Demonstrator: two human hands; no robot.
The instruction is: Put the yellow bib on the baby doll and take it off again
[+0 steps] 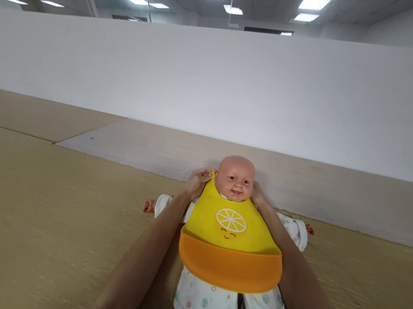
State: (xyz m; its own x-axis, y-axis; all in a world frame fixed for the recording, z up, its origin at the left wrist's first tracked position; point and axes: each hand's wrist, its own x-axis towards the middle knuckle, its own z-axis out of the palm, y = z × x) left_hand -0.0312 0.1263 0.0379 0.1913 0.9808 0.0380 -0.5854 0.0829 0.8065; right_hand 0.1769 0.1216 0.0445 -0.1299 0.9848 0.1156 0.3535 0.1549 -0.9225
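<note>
A baby doll point(236, 176) lies on its back with its arms spread, dressed in a white outfit with coloured spots point(206, 303). Over its chest lies a yellow silicone bib point(207, 220) with a lemon-slice face and an orange catch pocket point(228, 267). My left hand point(198, 182) pinches the bib's neck strap beside the doll's head. On the other side, my right hand point(258, 194) reaches in behind the doll's neck. Its fingers are hidden by the head, so what they grip does not show.
Under the doll is a tan wooden surface point(63, 215) with a paler panel point(146, 140) behind it. A low white wall point(218, 83) runs across the back, with glass panes above it reflecting ceiling lights.
</note>
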